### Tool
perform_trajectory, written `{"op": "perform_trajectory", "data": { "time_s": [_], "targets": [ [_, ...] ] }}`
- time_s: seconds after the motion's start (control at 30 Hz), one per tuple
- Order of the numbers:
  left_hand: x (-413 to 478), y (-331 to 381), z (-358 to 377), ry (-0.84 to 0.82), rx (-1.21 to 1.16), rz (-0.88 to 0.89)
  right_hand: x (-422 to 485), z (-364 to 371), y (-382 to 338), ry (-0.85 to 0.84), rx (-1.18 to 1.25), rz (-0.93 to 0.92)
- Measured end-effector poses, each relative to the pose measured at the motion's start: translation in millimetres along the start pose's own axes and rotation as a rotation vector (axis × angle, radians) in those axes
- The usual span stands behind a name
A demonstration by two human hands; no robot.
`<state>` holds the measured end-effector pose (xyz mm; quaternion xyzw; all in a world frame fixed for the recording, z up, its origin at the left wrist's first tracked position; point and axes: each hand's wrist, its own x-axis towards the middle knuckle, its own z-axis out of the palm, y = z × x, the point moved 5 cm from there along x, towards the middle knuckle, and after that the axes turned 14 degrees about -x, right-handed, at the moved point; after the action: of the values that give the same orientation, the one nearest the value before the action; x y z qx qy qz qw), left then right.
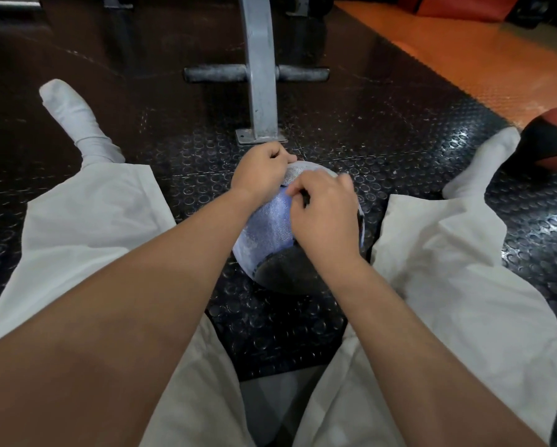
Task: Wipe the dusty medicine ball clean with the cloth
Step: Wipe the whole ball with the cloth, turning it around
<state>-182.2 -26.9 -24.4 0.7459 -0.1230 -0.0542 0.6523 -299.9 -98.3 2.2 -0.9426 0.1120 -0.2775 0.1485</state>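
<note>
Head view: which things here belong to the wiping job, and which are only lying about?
For the job: dusty blue and black medicine ball; grey cloth on top of it; left hand and right hand, both at the cloth.
Lying about: red and black ball at the right edge; grey metal post.

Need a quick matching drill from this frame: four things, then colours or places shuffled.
Things:
1. dusty ball
2. second ball
3. metal post
4. sock

Colour or place:
a. grey, upright at top centre
b. red and black, at the far right edge
c. blue and black, in the centre
d. white, at upper left

Pairs: 1-c, 2-b, 3-a, 4-d
</note>
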Motion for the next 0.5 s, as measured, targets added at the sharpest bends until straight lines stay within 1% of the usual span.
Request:
{"op": "perform_trajectory", "data": {
  "time_s": [0.03,0.1,0.2,0.3,0.37,0.5],
  "targets": [
    [0.1,0.0,-0.3,0.005,-0.014,0.004,6.2,1.2,-1.8,-0.016,0.002,0.014],
    [3.0,0.2,-0.7,0.008,-0.005,0.007,2.6,4.0,-1.8,0.031,0.015,-0.004],
    [11.5,-4.4,0.7,-0.012,-0.004,-0.007,-41.5,10.9,8.7,0.136,-0.004,-0.121],
    [19.2,-5.6,2.5,-0.034,-0.004,-0.022,-73.0,13.0,17.8,0.185,-0.004,-0.241],
    [21.3,-5.1,2.3,-0.035,0.014,-0.022,-64.5,12.0,18.0,0.173,0.023,-0.231],
    [20.9,-8.0,-3.1,-0.009,0.029,-0.025,-21.7,11.3,6.6,0.081,0.066,-0.108]
  ]
}}
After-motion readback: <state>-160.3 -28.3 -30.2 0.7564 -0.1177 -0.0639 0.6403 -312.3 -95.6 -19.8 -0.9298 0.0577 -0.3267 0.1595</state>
